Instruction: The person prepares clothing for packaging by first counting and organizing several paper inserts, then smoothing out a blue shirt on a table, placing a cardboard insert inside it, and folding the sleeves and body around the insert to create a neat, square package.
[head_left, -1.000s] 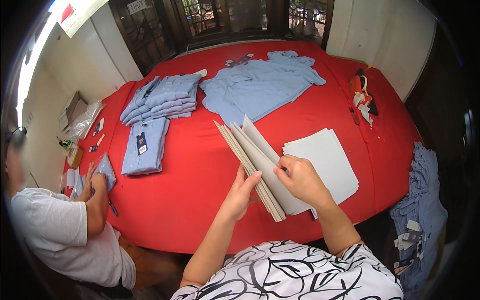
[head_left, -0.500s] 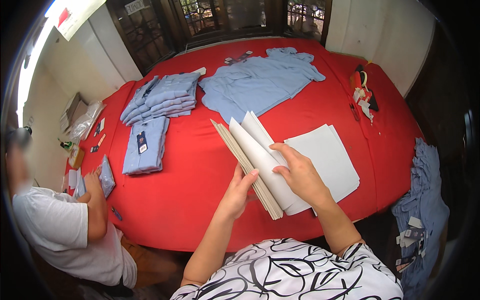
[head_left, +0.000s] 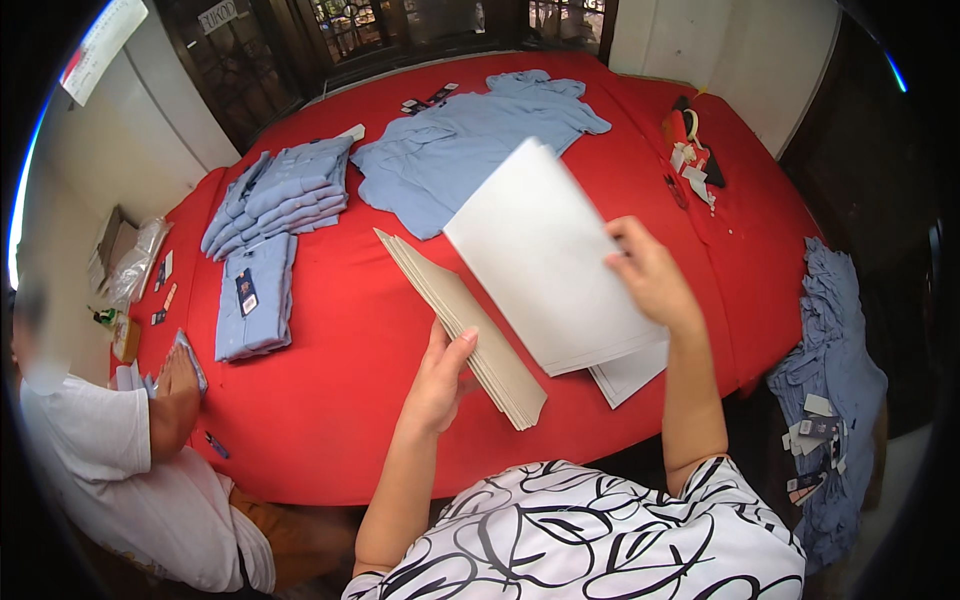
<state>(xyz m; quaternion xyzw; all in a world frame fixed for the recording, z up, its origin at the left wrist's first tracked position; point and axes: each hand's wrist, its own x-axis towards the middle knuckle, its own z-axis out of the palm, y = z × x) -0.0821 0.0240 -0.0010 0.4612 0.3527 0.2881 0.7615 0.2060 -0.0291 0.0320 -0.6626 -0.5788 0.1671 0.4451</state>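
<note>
My left hand (head_left: 440, 380) is closed around a stack of grey-brown cardboard sheets (head_left: 468, 330), held on edge and tilted over the table. My right hand (head_left: 648, 270) pinches a few white sheets (head_left: 550, 265) by their right edge; they are spread flat and face up, apart from the cardboard. Beneath them, more white sheets (head_left: 632, 374) lie on the red-covered table, mostly hidden. Beyond the sheets a light-blue shirt (head_left: 425, 160) is laid out, its near part covered by the white sheets.
Folded blue shirts (head_left: 290, 190) are piled at the left, with a tagged folded shirt (head_left: 255, 300) nearer me. A co-worker (head_left: 110, 430) handles a package at the left edge. Tape and scraps (head_left: 695, 160) lie far right. Blue garments with tags (head_left: 830, 370) hang beside the table's right side.
My right hand has drawn the white sheets away from the cardboard stack, up and to the right, over the white sheets on the table. My left hand still holds the cardboard. The view has shifted slightly.
</note>
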